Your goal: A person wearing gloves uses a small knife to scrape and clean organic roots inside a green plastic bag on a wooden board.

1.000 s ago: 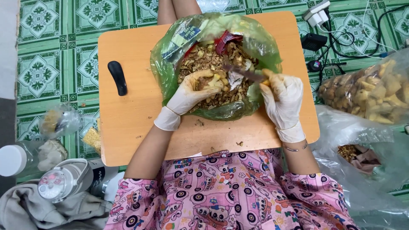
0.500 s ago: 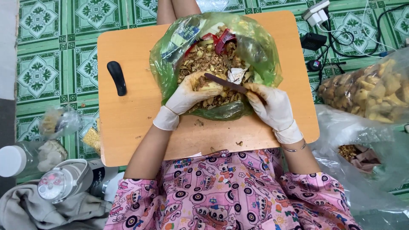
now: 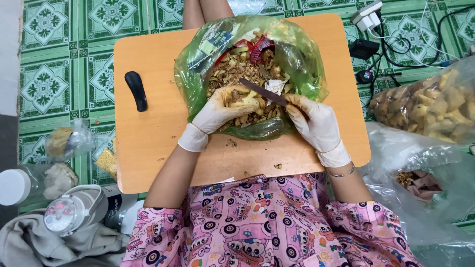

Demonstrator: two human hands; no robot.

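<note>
Both my hands wear white gloves and work over a green plastic bag (image 3: pixel 302 54) full of brown peelings on an orange board (image 3: pixel 153 128). My left hand (image 3: pixel 217 111) grips a pale yellow root piece (image 3: pixel 245 101) above the peelings. My right hand (image 3: pixel 314 121) holds a small knife (image 3: pixel 262 91), its dark blade lying across the top of the piece and pointing up-left.
A black handle-like object (image 3: pixel 136 90) lies on the board's left side. A clear bag of yellow root pieces (image 3: pixel 430 106) sits at the right, another bag with scraps (image 3: pixel 415 183) below it. Jars, a bottle (image 3: pixel 74 210) and cloth are at lower left; chargers and cables (image 3: pixel 368 22) at top right.
My right hand has moved left toward my left hand and brought the knife blade onto the root piece. My left hand has turned the piece slightly.
</note>
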